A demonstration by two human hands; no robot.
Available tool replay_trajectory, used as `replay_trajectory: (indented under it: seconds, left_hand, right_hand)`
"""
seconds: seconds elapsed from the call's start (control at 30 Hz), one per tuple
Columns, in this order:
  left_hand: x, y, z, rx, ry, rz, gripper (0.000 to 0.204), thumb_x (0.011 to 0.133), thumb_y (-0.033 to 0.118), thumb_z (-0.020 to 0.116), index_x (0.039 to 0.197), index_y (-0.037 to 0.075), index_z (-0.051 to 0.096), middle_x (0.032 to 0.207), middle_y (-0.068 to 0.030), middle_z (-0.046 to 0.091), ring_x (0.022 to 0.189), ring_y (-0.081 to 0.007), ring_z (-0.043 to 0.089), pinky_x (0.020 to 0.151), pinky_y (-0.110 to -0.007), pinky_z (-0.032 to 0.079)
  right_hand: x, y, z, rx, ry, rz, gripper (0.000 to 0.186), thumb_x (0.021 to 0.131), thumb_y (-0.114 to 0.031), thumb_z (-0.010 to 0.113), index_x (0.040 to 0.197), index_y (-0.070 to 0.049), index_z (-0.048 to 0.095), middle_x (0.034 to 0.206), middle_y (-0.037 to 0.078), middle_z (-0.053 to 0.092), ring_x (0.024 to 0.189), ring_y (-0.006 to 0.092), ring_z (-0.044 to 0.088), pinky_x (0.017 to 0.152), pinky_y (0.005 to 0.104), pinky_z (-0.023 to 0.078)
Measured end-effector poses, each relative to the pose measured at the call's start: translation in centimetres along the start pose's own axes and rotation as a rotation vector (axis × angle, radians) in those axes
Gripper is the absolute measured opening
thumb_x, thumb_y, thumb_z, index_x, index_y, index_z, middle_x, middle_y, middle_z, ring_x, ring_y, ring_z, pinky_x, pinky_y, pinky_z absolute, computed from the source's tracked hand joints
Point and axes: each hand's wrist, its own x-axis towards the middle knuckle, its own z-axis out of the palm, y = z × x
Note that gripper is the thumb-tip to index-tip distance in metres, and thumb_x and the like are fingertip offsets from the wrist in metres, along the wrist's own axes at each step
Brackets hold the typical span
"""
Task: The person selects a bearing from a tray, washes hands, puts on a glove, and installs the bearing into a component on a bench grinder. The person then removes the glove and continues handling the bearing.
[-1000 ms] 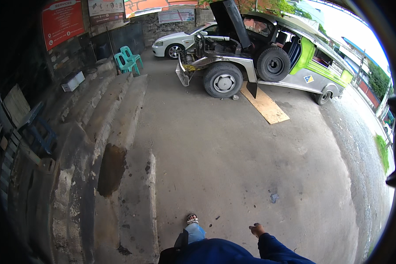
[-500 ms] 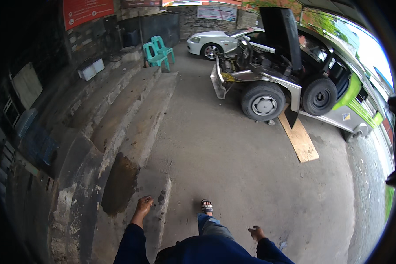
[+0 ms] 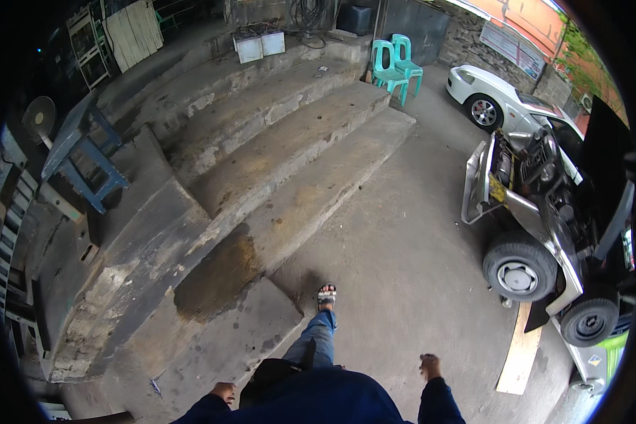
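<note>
The left hand (image 3: 224, 393) hangs near the concrete step (image 3: 226, 343), fingers bent; I cannot tell whether they press together. The right hand (image 3: 430, 367) hangs above the floor (image 3: 392, 283), fingers curled, their closure equally unclear. Right of it lies a wooden board (image 3: 520, 357); farther ahead stands a hood-up jeep (image 3: 532, 218). Ahead-left of the left hand is a blue stool (image 3: 71, 138).

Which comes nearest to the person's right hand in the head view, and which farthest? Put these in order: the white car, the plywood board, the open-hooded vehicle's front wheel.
1. Plywood board: on the ground, to the right of the right hand.
2. Front wheel: farther ahead, also to the right.
3. White car: toward the back, beyond the wheel.
</note>
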Motion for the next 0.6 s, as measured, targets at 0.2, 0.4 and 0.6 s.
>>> replay_trajectory:
  seconds: [0.2,0.4,0.6]
  left_hand:
    - [-2.0,29.9,2.4,0.535,0.029,0.592,0.03,0.094,0.033,0.064,0.101,0.006,0.074,0.084,-0.015,0.073,0.075,-0.0293,0.072,0.062,-0.045,0.055]
    - [-14.8,62.6,-1.2,-0.069,0.206,0.984,0.045,0.093,0.033,0.069,0.125,0.001,0.066,0.093,-0.0131,0.072,0.073,-0.0231,0.067,0.063,-0.042,0.053]
    - [-21.3,80.7,-5.3,0.082,0.246,0.853,0.049,0.094,0.035,0.068,0.132,0.005,0.064,0.107,-0.016,0.074,0.094,-0.0274,0.07,0.081,-0.039,0.055]
  right_hand:
    - [7.5,-31.8,1.1,0.081,0.068,-0.105,0.044,0.094,-0.026,0.068,0.13,-0.002,0.061,0.094,0.012,0.069,0.07,0.0219,0.064,0.057,0.0386,0.052]
    - [14.3,-49.8,4.3,-0.104,-0.08,-0.012,0.044,0.092,-0.025,0.074,0.126,0.001,0.063,0.092,0.016,0.07,0.08,0.0286,0.07,0.059,0.0429,0.055]
    - [26.8,-65.5,10.5,-0.609,-0.43,-0.011,0.029,0.1,-0.028,0.062,0.12,-0.006,0.063,0.094,0.016,0.068,0.083,0.0337,0.072,0.064,0.0495,0.057]
